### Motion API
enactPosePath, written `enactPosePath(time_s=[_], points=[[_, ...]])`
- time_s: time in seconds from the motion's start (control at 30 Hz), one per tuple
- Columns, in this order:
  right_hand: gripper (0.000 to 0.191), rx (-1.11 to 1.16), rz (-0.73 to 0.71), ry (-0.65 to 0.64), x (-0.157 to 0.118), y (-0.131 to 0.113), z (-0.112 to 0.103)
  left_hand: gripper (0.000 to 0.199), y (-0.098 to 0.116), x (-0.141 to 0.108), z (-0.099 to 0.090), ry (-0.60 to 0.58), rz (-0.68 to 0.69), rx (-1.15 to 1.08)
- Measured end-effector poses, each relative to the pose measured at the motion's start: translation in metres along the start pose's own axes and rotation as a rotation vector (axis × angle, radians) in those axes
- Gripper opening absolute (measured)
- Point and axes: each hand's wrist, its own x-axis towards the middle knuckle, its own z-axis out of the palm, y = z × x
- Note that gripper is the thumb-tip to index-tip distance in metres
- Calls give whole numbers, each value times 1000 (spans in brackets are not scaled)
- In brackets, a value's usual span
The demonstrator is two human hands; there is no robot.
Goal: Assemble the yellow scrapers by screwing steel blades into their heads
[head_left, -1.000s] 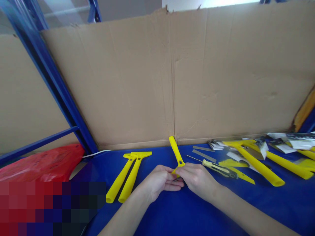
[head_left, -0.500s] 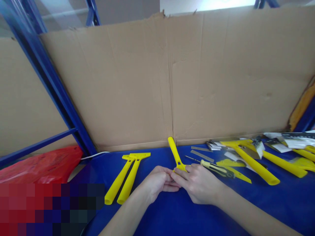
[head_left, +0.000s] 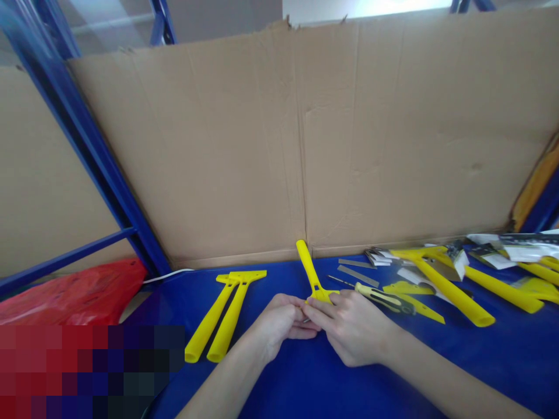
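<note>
Both hands meet at the head of a yellow plastic scraper, whose hollow handle points away toward the cardboard. My left hand is closed at the head's left end, fingers curled beneath it. Over the head's right side lies my right hand, its fingers pressed together with the left fingertips. A small bit of something metallic shows between the fingertips; the rest of it is hidden. To the right of the scraper lie a screwdriver with a pale yellow and dark handle and thin metal blades.
Two yellow scrapers lie at left on the blue table. More scrapers, yellow pieces and packets crowd the right. A red plastic bag sits at far left. A cardboard wall stands behind.
The scraper's handle has tilted up slightly, and a little more of its head shows above my right fingers. Both hands keep nearly the same place and grip.
</note>
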Motion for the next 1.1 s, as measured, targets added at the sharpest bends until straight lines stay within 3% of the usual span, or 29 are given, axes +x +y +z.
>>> enactPosePath(time_s=[0.2, 0.27, 0.3, 0.37, 0.53, 0.73, 0.9, 1.03, 1.1], points=[[47, 28, 124, 135, -5, 14, -4, 18, 2, -2, 0, 19, -13, -24], [40, 48, 316, 157, -11, 28, -11, 16, 2, -3, 0, 31, -29, -38], [37, 41, 492, 109, -15, 37, -15, 16, 3, -3, 0, 35, -36, -45], [27, 29, 621, 48, -24, 53, -22, 16, 3, -3, 0, 46, -48, -58], [12, 68, 673, -127, -43, 70, -24, 17, 2, -2, -1, 59, -60, -68], [12, 118, 704, -178, -45, 69, -21, 18, 0, -2, -1, 64, -61, -46], [30, 96, 748, -6, -50, 74, -27, 21, 1, -4, 2, 91, -62, -46], [35, 228, 623, 251, -52, 63, -23, 17, 3, -5, 5, 91, -61, -41], [31, 337, 607, 308, -52, 56, -20, 16, 3, -6, 5, 83, -60, -38]])
